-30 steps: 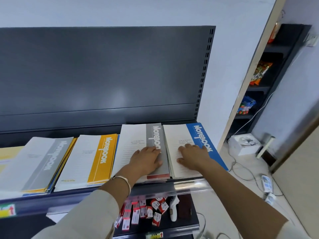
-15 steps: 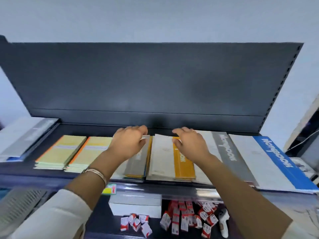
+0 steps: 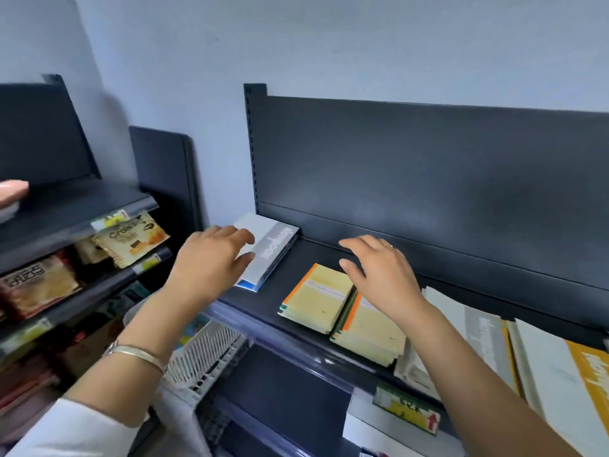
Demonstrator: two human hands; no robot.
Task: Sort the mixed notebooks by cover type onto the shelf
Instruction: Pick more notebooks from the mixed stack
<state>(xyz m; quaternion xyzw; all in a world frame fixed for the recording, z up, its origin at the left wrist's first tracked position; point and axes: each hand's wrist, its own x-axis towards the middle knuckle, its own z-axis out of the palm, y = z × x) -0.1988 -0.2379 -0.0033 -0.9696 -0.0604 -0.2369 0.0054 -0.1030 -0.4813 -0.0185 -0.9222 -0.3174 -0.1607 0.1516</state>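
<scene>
- A person's left hand [image 3: 211, 258] had reached the grey stack [image 3: 268, 249] at the far left end of the shelf [image 3: 263, 301]. Half a second before, it lay on a grey-banded cover mid-shelf.
- Its fingers [image 3: 230, 234] were spread and only lightly bent, holding nothing. Through the blur it could not be made out whether they touched the stack's near edge or hovered just over it.
- The right hand [image 3: 379, 275] had moved left too, off the orange notebook [image 3: 580, 374]. It hung relaxed and empty above two yellow pads [image 3: 316, 301] that lay side by side, touching.
- The big notebooks lay further right: a grey notebook [image 3: 484, 331], then the orange notebook, partly cut off by the frame.
- A blue cover showed at the bottom of the grey stack, which suggested that pile was not yet all of one kind.
- On this showing, the right-hand piles looked settled and the sorting had shifted to the left end. The grey stack was likely next to be handled.
- Snack packs [image 3: 131, 239] filled the neighbouring rack.
</scene>
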